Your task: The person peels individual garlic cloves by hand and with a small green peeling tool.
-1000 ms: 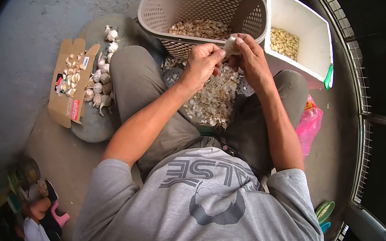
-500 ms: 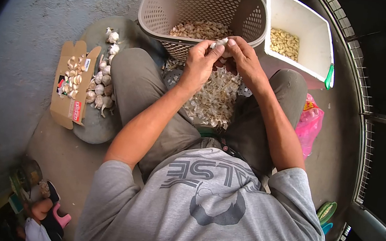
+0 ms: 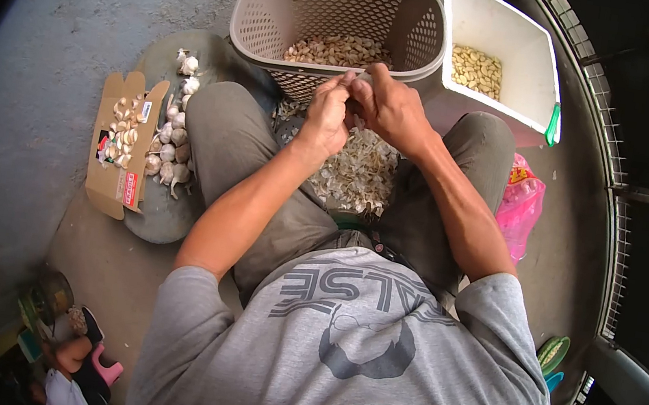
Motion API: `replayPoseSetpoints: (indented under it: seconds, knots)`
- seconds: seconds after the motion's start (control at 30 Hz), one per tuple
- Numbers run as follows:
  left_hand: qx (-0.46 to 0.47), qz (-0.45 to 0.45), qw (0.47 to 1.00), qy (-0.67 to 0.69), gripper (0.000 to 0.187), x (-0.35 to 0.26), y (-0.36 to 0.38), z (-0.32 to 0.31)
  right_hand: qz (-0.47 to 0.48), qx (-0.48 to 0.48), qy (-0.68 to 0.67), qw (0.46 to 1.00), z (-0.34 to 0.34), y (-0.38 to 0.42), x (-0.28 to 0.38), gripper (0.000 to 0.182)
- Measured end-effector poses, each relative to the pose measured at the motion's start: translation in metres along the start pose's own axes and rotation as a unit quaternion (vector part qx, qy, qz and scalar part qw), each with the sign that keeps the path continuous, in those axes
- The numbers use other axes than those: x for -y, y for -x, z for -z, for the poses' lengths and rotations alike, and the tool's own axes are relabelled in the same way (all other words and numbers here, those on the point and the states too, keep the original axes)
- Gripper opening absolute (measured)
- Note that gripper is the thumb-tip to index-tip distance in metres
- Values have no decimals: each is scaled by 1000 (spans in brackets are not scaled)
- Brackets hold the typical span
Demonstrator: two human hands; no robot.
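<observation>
Left hand: point(image 3: 328, 114) fingers bent and closed in on a pale piece point(image 3: 364, 77), judged to be garlic; most of it is covered.
Right hand: point(image 3: 396, 107) pinched in against the same piece; exact finger contact cannot be told.
Piece: between the fingertips of both hands, at the near rim of the basket point(image 3: 253, 25).
Slip risk: moderate. The hold is small and at the fingertips; a loosened piece could fall into the skins point(image 3: 361, 173) below and be hard to pick out.
Basket: holds brownish cloves point(image 3: 338, 50). Loose skin could drop among them, the hands being so near.
Box: point(image 3: 506, 39) holds paler cloves point(image 3: 477, 72). A piece put in the wrong container would mix the two.
Bulbs: point(image 3: 171, 137) on a grey stand point(image 3: 154, 223), just beside the left leg point(image 3: 224, 128). A knee shift could roll them off.
Carton: point(image 3: 107, 184) appears to overhang the stand; a knock could tip its load.
</observation>
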State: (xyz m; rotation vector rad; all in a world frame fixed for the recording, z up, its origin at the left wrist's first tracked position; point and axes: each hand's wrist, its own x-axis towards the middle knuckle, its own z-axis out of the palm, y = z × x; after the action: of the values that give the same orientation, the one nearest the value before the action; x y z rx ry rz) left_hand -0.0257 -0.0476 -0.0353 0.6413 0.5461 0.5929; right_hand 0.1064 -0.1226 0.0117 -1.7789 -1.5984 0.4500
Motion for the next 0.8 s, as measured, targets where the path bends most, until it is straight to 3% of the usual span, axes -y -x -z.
replayPoseSetpoints:
  seconds: [0.1,0.2,0.23,0.33,0.37,0.47,0.6,0.8]
  knots:
    - [-57,31,996,69,27,4,1,-2,47,27,104,993,-1,1,1,31]
    - [-148,87,973,155,25,-6,2,-15,178,-5,73,981,-11,6,2,32]
    - [-143,98,973,150,25,-1,-1,-7,146,9,53,988,-8,8,4,31]
    - [41,116,992,11,23,-5,1,16,26,-9,-137,990,-12,6,-9,31]
    - [-12,98,995,-14,24,-1,0,12,32,-33,-168,985,-17,-1,-23,29]
    - [-33,18,995,-91,26,-7,1,-3,-154,31,-368,916,3,-4,-19,27]
    - [-33,-9,992,-120,30,-16,5,-20,-169,33,-382,908,13,-1,-10,28]
    - [-21,-11,995,-97,30,-14,3,-9,-21,-45,-210,976,-9,-3,-21,36]
